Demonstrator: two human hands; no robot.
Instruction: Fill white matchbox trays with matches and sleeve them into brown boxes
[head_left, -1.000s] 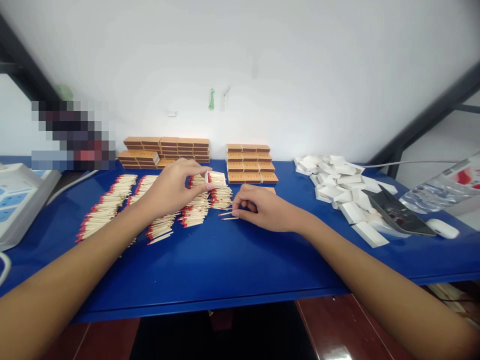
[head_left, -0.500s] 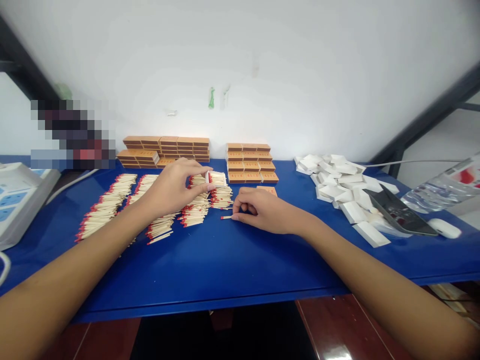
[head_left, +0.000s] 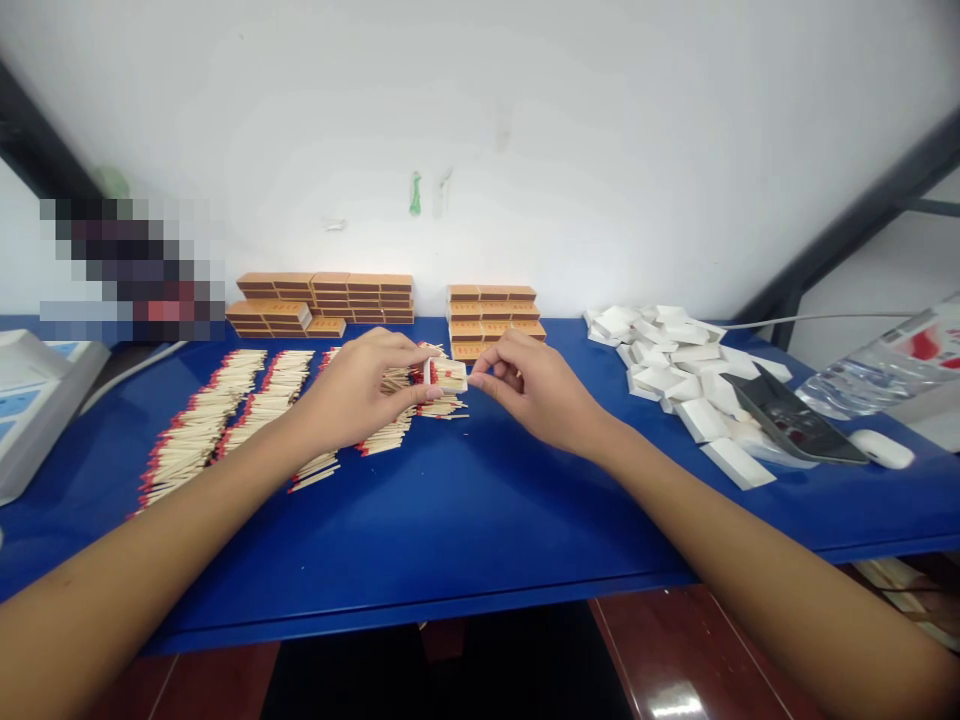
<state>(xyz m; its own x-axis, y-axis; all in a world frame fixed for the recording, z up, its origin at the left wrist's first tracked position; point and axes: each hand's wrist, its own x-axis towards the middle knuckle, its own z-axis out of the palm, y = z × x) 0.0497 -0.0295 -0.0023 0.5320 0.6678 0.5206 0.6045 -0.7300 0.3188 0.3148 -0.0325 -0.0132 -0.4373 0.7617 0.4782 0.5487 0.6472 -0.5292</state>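
Between its thumb and fingers, my left hand (head_left: 360, 388) grips a small white matchbox tray (head_left: 427, 373) by its left end, tilted above the piles, with red-headed matches inside. At the tray's right end, my right hand (head_left: 536, 392) is closed in a pinch on a single match (head_left: 459, 374), whose red head lies over the matches in the tray. Below and left of the hands, loose matches (head_left: 191, 425) lie on the blue table (head_left: 450, 520) in several slanting rows, partly hidden by my left hand and forearm.
Orange-brown matchboxes stand in a left stack (head_left: 322, 290) and a right stack (head_left: 491, 310) against the wall. White empty trays (head_left: 675, 360) are heaped at right, beside a dark phone-like device (head_left: 795, 415), a white mouse (head_left: 881, 449) and a plastic bottle (head_left: 855, 385). A power strip (head_left: 52, 410) sits at left.
My right hand has lifted the match from the table up and over to the tray. The left hand with the tray has shifted slightly right and down.
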